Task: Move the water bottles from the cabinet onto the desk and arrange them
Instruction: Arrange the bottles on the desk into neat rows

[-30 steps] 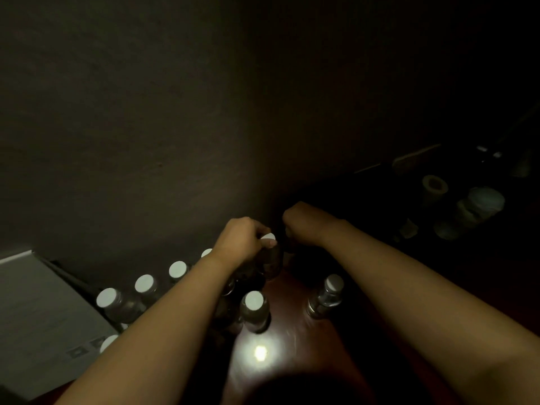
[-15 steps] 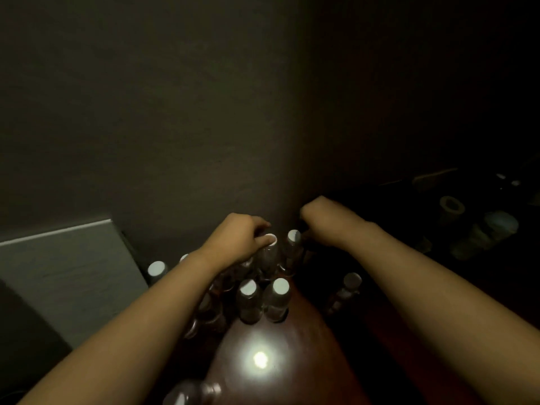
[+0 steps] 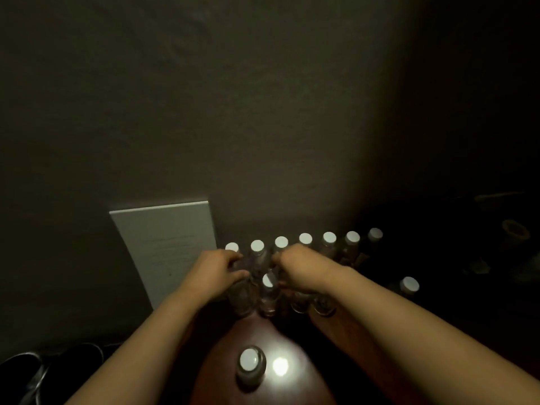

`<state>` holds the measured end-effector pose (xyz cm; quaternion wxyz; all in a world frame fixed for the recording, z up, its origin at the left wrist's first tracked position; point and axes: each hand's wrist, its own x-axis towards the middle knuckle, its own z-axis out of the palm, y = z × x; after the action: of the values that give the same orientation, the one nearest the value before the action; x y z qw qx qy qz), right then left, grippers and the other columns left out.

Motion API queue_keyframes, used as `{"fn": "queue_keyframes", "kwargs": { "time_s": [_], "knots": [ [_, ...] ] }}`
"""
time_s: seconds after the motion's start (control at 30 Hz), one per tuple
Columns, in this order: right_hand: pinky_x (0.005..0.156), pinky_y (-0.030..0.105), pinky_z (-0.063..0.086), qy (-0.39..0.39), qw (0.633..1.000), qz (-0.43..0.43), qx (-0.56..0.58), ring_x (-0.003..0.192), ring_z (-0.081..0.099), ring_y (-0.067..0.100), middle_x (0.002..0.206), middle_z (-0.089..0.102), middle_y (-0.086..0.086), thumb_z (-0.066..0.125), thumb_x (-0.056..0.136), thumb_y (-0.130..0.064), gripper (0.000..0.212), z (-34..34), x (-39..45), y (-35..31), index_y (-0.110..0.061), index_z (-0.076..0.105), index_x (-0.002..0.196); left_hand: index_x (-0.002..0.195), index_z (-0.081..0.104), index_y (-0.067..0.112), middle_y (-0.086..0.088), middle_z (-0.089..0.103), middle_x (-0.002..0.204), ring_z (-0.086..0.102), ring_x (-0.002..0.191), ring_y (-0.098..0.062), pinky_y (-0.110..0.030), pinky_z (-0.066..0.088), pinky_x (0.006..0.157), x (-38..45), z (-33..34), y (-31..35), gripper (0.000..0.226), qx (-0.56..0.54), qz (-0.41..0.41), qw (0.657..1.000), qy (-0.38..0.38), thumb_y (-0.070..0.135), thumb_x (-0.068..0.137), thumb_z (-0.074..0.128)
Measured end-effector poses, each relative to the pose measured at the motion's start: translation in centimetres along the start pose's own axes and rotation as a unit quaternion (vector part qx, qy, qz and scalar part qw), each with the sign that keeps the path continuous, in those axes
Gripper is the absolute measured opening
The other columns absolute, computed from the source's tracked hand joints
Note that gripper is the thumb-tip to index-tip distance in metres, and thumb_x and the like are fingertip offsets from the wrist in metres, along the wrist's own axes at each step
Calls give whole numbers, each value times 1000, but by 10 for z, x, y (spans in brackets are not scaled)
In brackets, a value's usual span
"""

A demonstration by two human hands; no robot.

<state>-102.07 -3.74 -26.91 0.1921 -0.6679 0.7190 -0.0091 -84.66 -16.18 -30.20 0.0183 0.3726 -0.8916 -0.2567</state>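
Several clear water bottles with white caps stand in a back row [image 3: 305, 238] along the wall on the dark red-brown desk [image 3: 292, 387]. A shorter second row stands just in front of it. My left hand [image 3: 220, 273] is curled around the top of that row's left bottle [image 3: 241, 299]. My right hand [image 3: 301, 267] is closed over the tops of the bottles on its right [image 3: 301, 304]. One capped bottle [image 3: 268, 283] shows between my hands. A lone bottle [image 3: 250, 362] stands near me, another [image 3: 409, 285] off to the right.
A pale flat panel [image 3: 163, 247] leans on the wall left of the bottles. Dark shoes [image 3: 32, 372] lie on the floor at lower left. A tape roll [image 3: 515, 232] and dim clutter sit at far right. A bright light spot [image 3: 280, 366] glares on the desk.
My view has swung right and down, so the whole back row now shows. Both hands have drawn closer together and dropped onto the second-row bottles. A lone bottle now shows near me.
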Motion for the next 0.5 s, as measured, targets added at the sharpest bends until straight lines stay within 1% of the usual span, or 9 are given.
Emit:
{"fn": "queue_keyframes", "kwargs": {
  "time_s": [0.1,0.17,0.27,0.37,0.4,0.47,0.5],
  "knots": [
    [79,37,49,-21,1000,5,-7,95,60,32,104,65,16,57,89,-22,27,13,8,-6,-11,62,114,121,70,24,-2,73,111,67,102,-18,-31,50,89,0,15,-14,47,-21,-12,999,-27,37,77,81],
    [77,35,46,-30,999,14,-21,95,61,33,105,65,18,55,92,-21,27,22,11,-7,-9,61,116,127,67,24,0,72,117,66,105,-16,-29,50,91,2,23,-18,55,-30,-13,999,-38,37,76,83],
    [71,34,42,-37,998,34,-22,94,61,35,104,64,19,53,95,-18,24,33,16,-12,-8,59,115,130,64,27,5,69,122,64,104,-10,-25,49,92,5,29,-23,59,-47,-1,998,-53,33,75,84],
    [70,34,41,-33,998,54,-15,95,62,36,105,63,19,52,96,-16,21,38,19,-14,-7,57,114,126,67,32,12,70,118,60,93,-1,-18,45,84,7,29,-29,59,-29,27,995,-96,26,71,86],
    [69,33,40,-32,998,57,-14,95,62,36,105,63,19,51,96,-16,21,38,20,-14,-6,58,114,124,68,33,13,71,116,59,92,0,-17,45,84,7,29,-32,58,-19,28,993,-109,21,70,85],
    [67,32,38,-29,998,58,-11,94,61,36,102,64,20,51,96,-15,20,37,21,-15,-5,59,111,121,70,33,12,72,114,63,96,-3,-21,48,88,8,30,-38,57,-12,19,993,-117,11,70,82],
    [67,31,37,-30,998,60,-8,93,61,36,101,65,20,50,95,-15,20,36,21,-15,-4,60,109,121,70,33,10,73,111,64,97,-6,-22,49,88,9,30,-40,56,-8,13,993,-113,10,70,82]
  ]
}}
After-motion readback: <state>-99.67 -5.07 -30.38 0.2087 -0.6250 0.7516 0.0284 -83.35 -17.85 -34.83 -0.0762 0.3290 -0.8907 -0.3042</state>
